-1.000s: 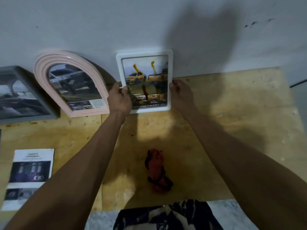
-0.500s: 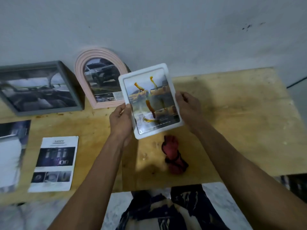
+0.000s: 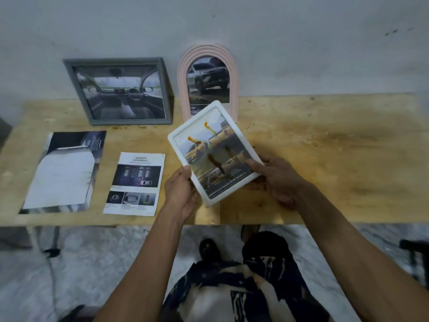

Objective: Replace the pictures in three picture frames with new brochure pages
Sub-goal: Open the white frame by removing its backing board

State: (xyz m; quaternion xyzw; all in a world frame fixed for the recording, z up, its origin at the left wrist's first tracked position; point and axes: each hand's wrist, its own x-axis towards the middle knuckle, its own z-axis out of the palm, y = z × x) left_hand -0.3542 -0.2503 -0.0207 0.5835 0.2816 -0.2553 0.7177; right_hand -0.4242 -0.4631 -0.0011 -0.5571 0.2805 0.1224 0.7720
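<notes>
**Desk:** Plywood table [image 3: 325, 159] against a pale wall [image 3: 232, 24], seen from the head camera. What is in hand?

**Photographer:** A person holds a white frame [image 3: 212, 151] tilted above the table's front half, picture side up. The left hand [image 3: 182, 194] pinches its lower left edge, thumb on the front; the right hand [image 3: 277, 180] grips its lower right corner, thumb on the glass.

**Desk:** And the other frames?

**Photographer:** A grey frame [image 3: 120, 90] and a pink arched frame [image 3: 207, 82] stand leaning on the wall, well behind the hands. Two loose brochure pages lie flat to the left: a large dark page [image 3: 65, 173] and a "SAFETY" page [image 3: 135, 183] just beside it.

**Desk:** Which step is this?

**Photographer:** By my reading, the white frame is being taken up for its swap; its car picture is still inside. Next it likely needs turning face down so the back can be opened, without letting the glass slip.
</notes>
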